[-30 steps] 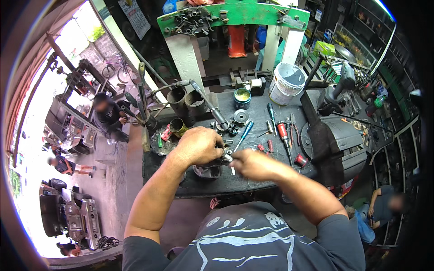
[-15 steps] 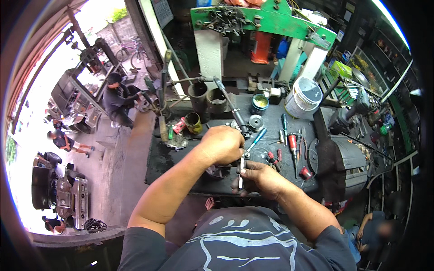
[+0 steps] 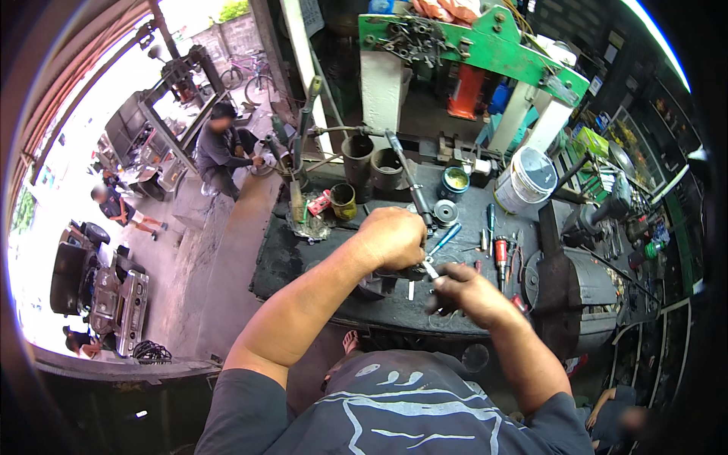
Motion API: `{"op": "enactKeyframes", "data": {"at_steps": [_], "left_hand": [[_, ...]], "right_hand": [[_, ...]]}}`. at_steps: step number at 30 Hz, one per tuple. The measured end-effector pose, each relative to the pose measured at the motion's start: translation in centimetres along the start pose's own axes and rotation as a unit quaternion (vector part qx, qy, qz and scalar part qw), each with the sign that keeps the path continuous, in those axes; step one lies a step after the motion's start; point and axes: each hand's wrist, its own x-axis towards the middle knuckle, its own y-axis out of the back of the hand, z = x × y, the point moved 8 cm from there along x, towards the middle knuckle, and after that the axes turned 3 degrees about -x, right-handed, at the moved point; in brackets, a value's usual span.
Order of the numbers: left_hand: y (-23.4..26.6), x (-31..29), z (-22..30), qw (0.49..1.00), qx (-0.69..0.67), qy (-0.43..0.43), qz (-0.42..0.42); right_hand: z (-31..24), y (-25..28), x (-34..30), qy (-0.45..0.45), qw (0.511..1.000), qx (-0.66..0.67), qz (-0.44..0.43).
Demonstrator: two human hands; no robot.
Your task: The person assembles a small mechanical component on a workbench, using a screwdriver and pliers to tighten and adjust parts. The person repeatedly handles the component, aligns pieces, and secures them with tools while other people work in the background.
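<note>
Just right of the yellow can [image 3: 343, 203] and nearer the person, a dark metal object [image 3: 374, 287] sits on the bench [image 3: 470, 216] under the left hand [image 3: 394, 236], which curls palm-down with its fingertips hidden, so whether it grips anything cannot be told. Farther right of the can and also nearer the person, a slim silver tool [image 3: 431, 270] slants between the hands, its near end pinched in the bent fingers of the right hand [image 3: 465, 293]. Well right of the can are a red-handled screwdriver [image 3: 501, 252] and a white bucket [image 3: 523, 186].
</note>
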Motion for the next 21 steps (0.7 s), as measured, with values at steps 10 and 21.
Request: {"op": "enactKeyframes", "data": {"at_steps": [10,21], "left_hand": [[1.0,-0.9,0.4,0.994,-0.045,-0.100,0.000],[-1.3,-3.0,4.1,0.962,0.169,-0.180,0.115]], "right_hand": [[-5.4,8.6,1.3,0.243,0.908,-0.328,0.097],[10.7,8.2,0.5,0.132,0.973,-0.154,0.106]]}}
